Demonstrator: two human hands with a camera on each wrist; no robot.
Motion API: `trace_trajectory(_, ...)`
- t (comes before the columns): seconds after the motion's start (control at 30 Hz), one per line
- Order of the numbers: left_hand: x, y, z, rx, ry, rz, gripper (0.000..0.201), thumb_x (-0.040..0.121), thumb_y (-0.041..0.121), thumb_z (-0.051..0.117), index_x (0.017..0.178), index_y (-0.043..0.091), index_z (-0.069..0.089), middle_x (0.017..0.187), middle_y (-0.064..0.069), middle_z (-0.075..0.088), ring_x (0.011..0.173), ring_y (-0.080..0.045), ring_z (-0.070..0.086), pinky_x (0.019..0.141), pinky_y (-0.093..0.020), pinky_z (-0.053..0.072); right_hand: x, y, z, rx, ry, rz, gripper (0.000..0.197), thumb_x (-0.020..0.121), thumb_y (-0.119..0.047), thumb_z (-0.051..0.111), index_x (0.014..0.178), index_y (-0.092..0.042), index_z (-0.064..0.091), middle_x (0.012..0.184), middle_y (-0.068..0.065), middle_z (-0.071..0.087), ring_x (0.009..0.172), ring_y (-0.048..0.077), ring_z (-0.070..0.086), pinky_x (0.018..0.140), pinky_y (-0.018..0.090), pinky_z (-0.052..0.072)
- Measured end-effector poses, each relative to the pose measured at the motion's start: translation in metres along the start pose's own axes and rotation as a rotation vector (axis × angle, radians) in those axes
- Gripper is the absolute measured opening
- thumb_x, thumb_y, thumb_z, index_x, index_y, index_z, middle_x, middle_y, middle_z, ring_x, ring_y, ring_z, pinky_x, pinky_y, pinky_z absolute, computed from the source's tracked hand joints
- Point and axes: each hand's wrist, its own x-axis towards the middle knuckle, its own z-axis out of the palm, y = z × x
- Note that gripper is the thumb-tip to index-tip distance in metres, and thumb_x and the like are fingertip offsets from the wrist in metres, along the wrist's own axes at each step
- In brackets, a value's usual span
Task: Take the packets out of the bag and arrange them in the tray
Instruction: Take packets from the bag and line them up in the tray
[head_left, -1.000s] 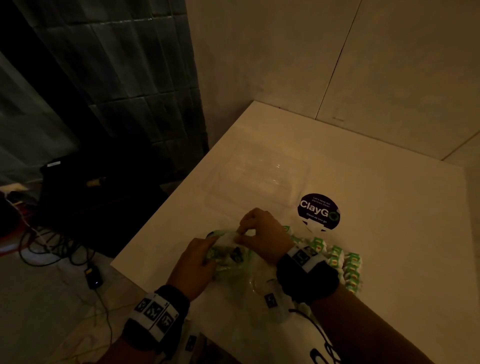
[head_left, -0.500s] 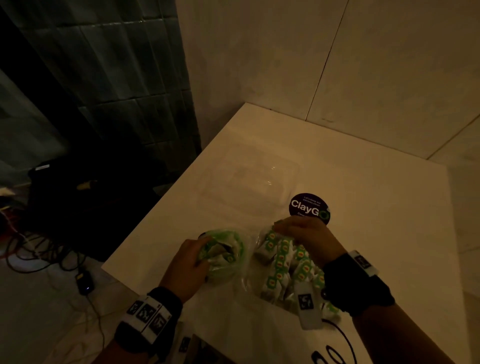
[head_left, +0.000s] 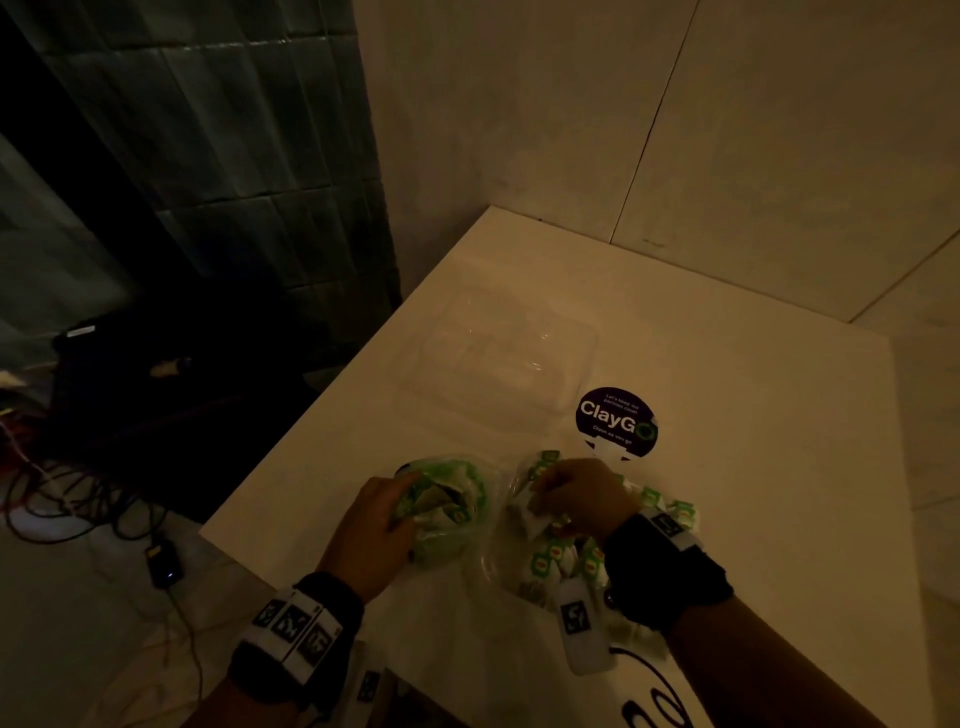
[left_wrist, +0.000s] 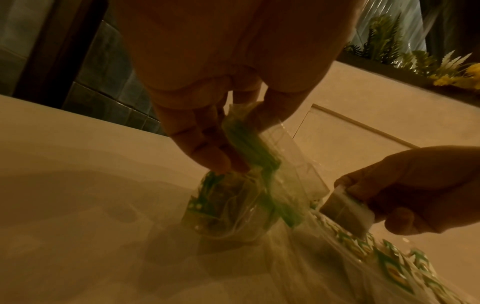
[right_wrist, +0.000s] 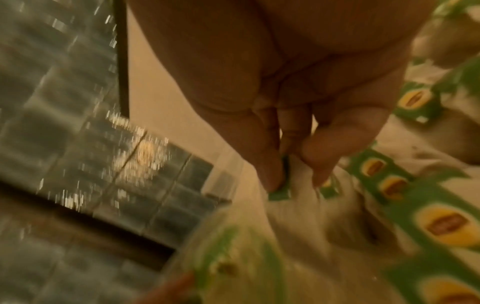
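With our left hand (head_left: 374, 519) gripping the bag (head_left: 447, 499) and our right hand (head_left: 582, 499) pinching a packet (left_wrist: 345, 207), the clear tray (head_left: 509, 358) lies just ahead on the table (head_left: 753, 467), nearer the right hand.

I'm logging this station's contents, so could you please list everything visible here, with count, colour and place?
bag: one, clear plastic with green print, near table edge, held open.
packets: many, count unclear, green and white with yellow logo, heaped right of the bag.
tray: one, clear, behind the bag, no packets visible in it.
sticker: one, dark round, right of the tray.
table: one, white, in the wall corner.
cables: several, dark, on the floor at left.
left hand: grips the bag.
right hand: pinches a packet.
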Motion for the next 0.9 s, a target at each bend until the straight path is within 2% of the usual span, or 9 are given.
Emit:
trace_trajectory(0.07, 0.000, 0.000, 0.000, -0.014, 0.001, -0.006, 0.050, 0.092, 0.002, 0.047, 0.140, 0.016, 0.041, 0.132, -0.008, 0.043, 0.119, -0.025, 0.047, 0.097, -0.027, 0.040, 0.006, -0.003, 0.007, -0.135, -0.036, -0.002, 0.016, 0.075, 0.000, 0.071, 0.069, -0.014, 0.066, 0.067, 0.002, 0.060, 0.058, 0.014, 0.056, 0.050, 0.022, 0.049)
trace_trajectory(0.13, 0.000, 0.001, -0.001, -0.025, 0.003, -0.008, 0.050, 0.093, 0.002, 0.047, 0.140, 0.015, 0.041, 0.131, -0.008, 0.043, 0.120, -0.026, 0.048, 0.098, -0.029, 0.041, 0.012, -0.006, 0.013, -0.281, -0.048, -0.025, 0.012, 0.077, -0.002, 0.071, 0.078, -0.013, 0.066, 0.072, -0.001, 0.059, 0.067, 0.015, 0.056, 0.061, 0.025, 0.051)
trace_trajectory(0.27, -0.002, 0.002, 0.000, -0.001, 0.005, -0.006, 0.049, 0.094, 0.004, 0.047, 0.140, 0.018, 0.040, 0.134, -0.006, 0.042, 0.119, -0.023, 0.048, 0.093, -0.023, 0.039, 0.020, -0.014, 0.025, -0.676, 0.025, -0.165, 0.021, 0.082, -0.002, 0.056, 0.098, -0.014, 0.063, 0.107, 0.007, 0.058, 0.096, 0.024, 0.058, 0.084, 0.032, 0.050)
trace_trajectory(0.4, -0.003, 0.004, -0.002, 0.003, -0.001, -0.018, 0.049, 0.095, 0.005, 0.046, 0.141, 0.020, 0.038, 0.136, -0.007, 0.040, 0.119, -0.024, 0.047, 0.095, -0.024, 0.040, 0.020, -0.014, 0.029, -0.801, 0.062, -0.227, 0.027, 0.081, 0.001, 0.049, 0.102, -0.015, 0.053, 0.108, 0.008, 0.054, 0.099, 0.027, 0.056, 0.083, 0.034, 0.048)
trace_trajectory(0.5, -0.004, 0.003, -0.003, 0.013, -0.001, -0.012, 0.049, 0.096, 0.007, 0.045, 0.141, 0.021, 0.037, 0.137, -0.006, 0.039, 0.119, -0.023, 0.047, 0.092, -0.021, 0.040, 0.014, -0.007, 0.023, -0.880, 0.116, -0.289, 0.021, 0.088, -0.010, 0.051, 0.104, -0.019, 0.059, 0.112, 0.004, 0.051, 0.102, 0.024, 0.052, 0.088, 0.035, 0.049)
trace_trajectory(0.6, -0.004, 0.004, -0.003, 0.014, -0.007, -0.016, 0.049, 0.096, 0.008, 0.045, 0.142, 0.021, 0.037, 0.137, -0.006, 0.039, 0.119, -0.023, 0.047, 0.090, -0.019, 0.038, 0.000, 0.007, 0.029, -0.996, 0.010, -0.355, 0.028, 0.089, -0.029, 0.054, 0.114, -0.020, 0.063, 0.116, 0.005, 0.050, 0.111, 0.027, 0.046, 0.094, 0.043, 0.049)
trace_trajectory(0.7, -0.004, 0.006, -0.002, 0.019, -0.006, -0.011, 0.049, 0.096, 0.007, 0.045, 0.141, 0.023, 0.038, 0.136, -0.005, 0.039, 0.114, -0.021, 0.048, 0.084, -0.017, 0.037, -0.015, 0.018, 0.043, -1.223, -0.103, -0.342, 0.046, 0.088, -0.037, 0.051, 0.133, -0.024, 0.049, 0.128, 0.009, 0.049, 0.123, 0.036, 0.035, 0.100, 0.049, 0.039)
trace_trajectory(0.8, -0.003, 0.006, -0.002, 0.011, -0.010, -0.001, 0.049, 0.095, 0.006, 0.045, 0.140, 0.023, 0.039, 0.134, -0.005, 0.041, 0.100, -0.014, 0.046, 0.077, -0.012, 0.036, -0.020, 0.021, 0.047, -1.242, -0.099, -0.282, 0.050, 0.090, -0.043, 0.046, 0.137, -0.029, 0.042, 0.136, 0.001, 0.047, 0.130, 0.034, 0.027, 0.107, 0.051, 0.024)
trace_trajectory(0.9, -0.001, 0.005, -0.003, 0.003, -0.015, -0.003, 0.049, 0.095, 0.006, 0.046, 0.140, 0.021, 0.040, 0.134, -0.007, 0.041, 0.108, -0.019, 0.049, 0.082, -0.016, 0.039, -0.021, 0.017, 0.041, -1.235, -0.099, -0.283, 0.049, 0.089, -0.038, 0.048, 0.137, -0.032, 0.041, 0.137, -0.002, 0.046, 0.132, 0.032, 0.025, 0.109, 0.049, 0.020)
